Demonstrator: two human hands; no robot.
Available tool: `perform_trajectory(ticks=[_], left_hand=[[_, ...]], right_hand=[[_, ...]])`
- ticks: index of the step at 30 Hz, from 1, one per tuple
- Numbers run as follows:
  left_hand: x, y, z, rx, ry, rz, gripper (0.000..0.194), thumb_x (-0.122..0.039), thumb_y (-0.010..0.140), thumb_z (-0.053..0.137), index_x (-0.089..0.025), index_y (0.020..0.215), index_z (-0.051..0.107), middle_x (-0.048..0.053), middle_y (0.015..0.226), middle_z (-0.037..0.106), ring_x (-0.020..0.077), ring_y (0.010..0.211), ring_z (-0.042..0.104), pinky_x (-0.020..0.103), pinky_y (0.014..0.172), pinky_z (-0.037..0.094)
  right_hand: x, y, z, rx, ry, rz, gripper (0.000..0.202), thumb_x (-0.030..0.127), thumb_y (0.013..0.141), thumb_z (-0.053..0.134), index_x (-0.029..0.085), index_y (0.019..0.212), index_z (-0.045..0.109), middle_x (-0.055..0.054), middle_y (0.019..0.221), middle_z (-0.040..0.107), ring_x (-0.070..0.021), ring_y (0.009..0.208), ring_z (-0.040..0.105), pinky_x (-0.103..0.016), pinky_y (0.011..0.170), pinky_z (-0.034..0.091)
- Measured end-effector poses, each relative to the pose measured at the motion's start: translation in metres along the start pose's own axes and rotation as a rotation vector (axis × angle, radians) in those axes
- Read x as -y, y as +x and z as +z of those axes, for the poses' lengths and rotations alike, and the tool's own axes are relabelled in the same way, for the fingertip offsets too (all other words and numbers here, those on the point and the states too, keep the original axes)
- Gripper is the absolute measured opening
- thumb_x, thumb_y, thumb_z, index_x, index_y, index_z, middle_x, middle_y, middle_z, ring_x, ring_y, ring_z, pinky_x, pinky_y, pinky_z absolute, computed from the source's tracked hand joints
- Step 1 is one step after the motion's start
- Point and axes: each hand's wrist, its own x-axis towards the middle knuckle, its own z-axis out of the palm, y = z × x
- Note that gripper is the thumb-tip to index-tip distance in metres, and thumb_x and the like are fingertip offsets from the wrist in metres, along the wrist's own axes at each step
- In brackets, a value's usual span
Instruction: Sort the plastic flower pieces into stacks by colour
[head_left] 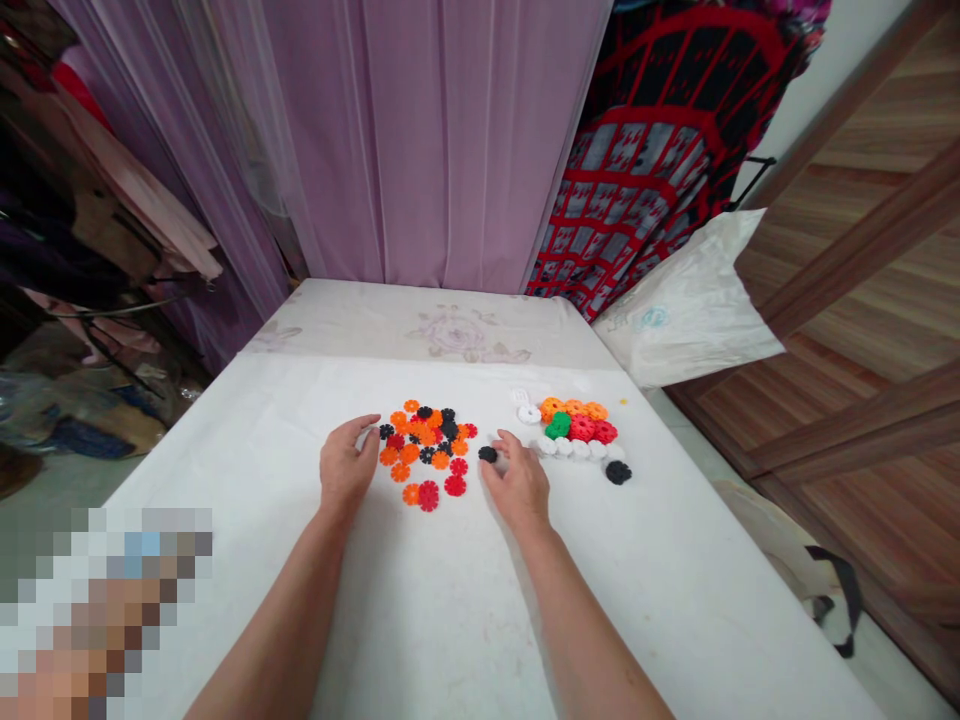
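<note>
In the head view, a loose pile of notched plastic snowflake discs (426, 433) in orange, red and black lies on the table. My left hand (351, 465) is at the pile's left edge with its fingers apart, the fingertips close to a black disc (386, 432); whether they touch it I cannot tell. To the right of the pile, my right hand (520, 482) pinches a black snowflake disc (487, 454) between thumb and fingers. Beyond that hand, grouped discs lie in rows: orange (576, 410), red (592, 429), green (558, 426) and white (577, 450).
A black disc group (618, 472) lies right of the rows, with a white disc (529, 413) at their left. The white-covered table (435, 620) meets a purple curtain (450, 140). A white bag (690, 305) hangs by the right edge. The lower left corner is pixelated.
</note>
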Motion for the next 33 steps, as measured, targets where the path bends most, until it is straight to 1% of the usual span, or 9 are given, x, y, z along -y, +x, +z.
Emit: perform_trajectory(ticks=[3,6,10,13,15,17,23,27,33], left_hand=[[0.0,0.0,0.001,0.021,0.024,0.054,0.028,-0.034,0.082,0.051,-0.025,0.098,0.073,0.005,0.101,0.076,0.0249,0.101,0.067,0.039,0.096,0.049],[-0.005,-0.001,0.001,0.057,0.034,0.161,0.025,-0.033,0.082,0.053,-0.025,0.094,0.073,0.004,0.098,0.076,0.0233,0.096,0.068,0.038,0.094,0.05],[-0.018,-0.007,0.003,0.213,0.06,0.354,0.02,-0.033,0.083,0.057,-0.027,0.086,0.076,0.004,0.093,0.076,0.0215,0.089,0.068,0.038,0.09,0.051],[-0.023,-0.011,0.005,0.287,0.117,0.417,0.02,-0.03,0.083,0.058,-0.029,0.085,0.078,0.005,0.096,0.076,0.0221,0.09,0.068,0.04,0.09,0.05],[-0.024,-0.012,0.005,0.295,0.133,0.41,0.023,-0.026,0.083,0.055,-0.029,0.087,0.078,0.005,0.098,0.076,0.0223,0.091,0.068,0.041,0.091,0.05],[-0.021,-0.01,0.004,0.297,0.117,0.375,0.026,-0.024,0.083,0.052,-0.028,0.089,0.077,0.005,0.098,0.076,0.0221,0.091,0.068,0.04,0.09,0.051],[-0.01,-0.007,0.002,0.157,-0.022,0.151,0.027,-0.028,0.083,0.048,-0.025,0.092,0.074,0.004,0.097,0.076,0.0211,0.094,0.068,0.037,0.091,0.053],[-0.007,-0.008,0.003,0.115,-0.101,0.043,0.027,-0.03,0.083,0.048,-0.024,0.093,0.073,0.004,0.096,0.076,0.0203,0.094,0.068,0.036,0.09,0.053],[-0.011,-0.009,0.003,0.128,-0.147,0.025,0.027,-0.03,0.082,0.049,-0.024,0.093,0.073,0.003,0.097,0.076,0.0199,0.093,0.068,0.036,0.09,0.053]], right_hand=[[-0.001,0.001,0.002,-0.002,0.002,-0.006,0.042,0.03,0.077,0.058,0.026,0.119,0.058,-0.002,0.102,0.074,-0.0233,0.093,0.061,-0.036,0.082,0.046],[-0.001,0.002,0.003,0.009,0.002,0.007,0.041,0.03,0.077,0.058,0.026,0.118,0.059,-0.001,0.1,0.074,-0.0233,0.093,0.061,-0.036,0.081,0.046],[-0.002,0.003,0.003,0.016,-0.013,0.019,0.042,0.029,0.076,0.058,0.025,0.117,0.06,-0.002,0.1,0.074,-0.0235,0.092,0.061,-0.037,0.081,0.047],[-0.003,0.002,0.001,-0.03,0.002,-0.02,0.04,0.029,0.078,0.056,0.023,0.117,0.062,-0.004,0.104,0.072,-0.0232,0.093,0.061,-0.037,0.084,0.047],[0.001,0.0,-0.001,-0.077,0.021,-0.085,0.036,0.029,0.081,0.054,0.022,0.115,0.063,-0.007,0.106,0.071,-0.0234,0.096,0.06,-0.038,0.088,0.047],[0.009,-0.002,-0.001,-0.073,0.032,-0.177,0.032,0.026,0.084,0.052,0.021,0.114,0.064,-0.008,0.105,0.072,-0.0238,0.099,0.059,-0.039,0.092,0.045],[0.042,-0.009,0.006,0.123,-0.025,-0.401,0.035,0.019,0.088,0.052,0.024,0.121,0.062,-0.006,0.108,0.073,-0.026,0.116,0.053,-0.041,0.095,0.039],[0.046,-0.014,0.007,0.181,-0.039,-0.458,0.03,0.018,0.089,0.053,0.024,0.116,0.064,-0.005,0.102,0.074,-0.0254,0.113,0.055,-0.04,0.093,0.038],[0.047,-0.012,0.009,0.133,0.026,-0.433,0.025,0.017,0.09,0.051,0.025,0.108,0.067,-0.002,0.1,0.075,-0.0213,0.101,0.059,-0.037,0.09,0.038]])
